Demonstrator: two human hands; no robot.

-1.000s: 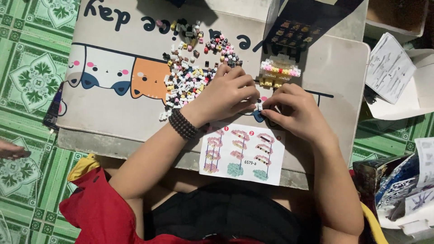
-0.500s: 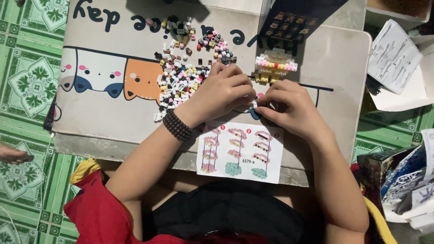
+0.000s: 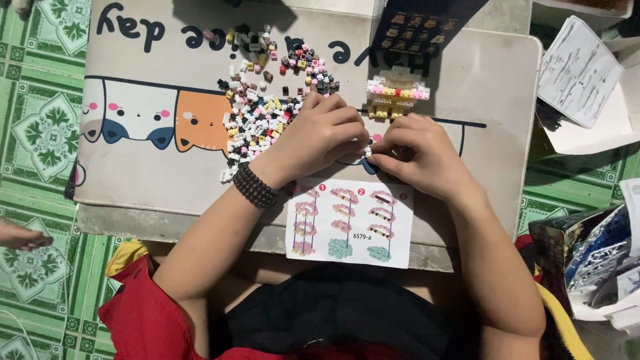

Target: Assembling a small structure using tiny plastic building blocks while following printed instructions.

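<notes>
Both hands meet above the instruction sheet (image 3: 350, 223), left hand (image 3: 323, 133) and right hand (image 3: 417, 153) pinching a tiny brick piece (image 3: 367, 151) between fingertips; uneven pressure could pop it loose into the loose brick pile (image 3: 267, 113) just beside the left hand, where it would be hard to find.

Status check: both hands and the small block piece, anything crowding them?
Left hand and right hand meet fingertip to fingertip, pinching a tiny block piece. Loose block pile sits against the left hand. Instruction sheet lies just below, untouched.
</notes>
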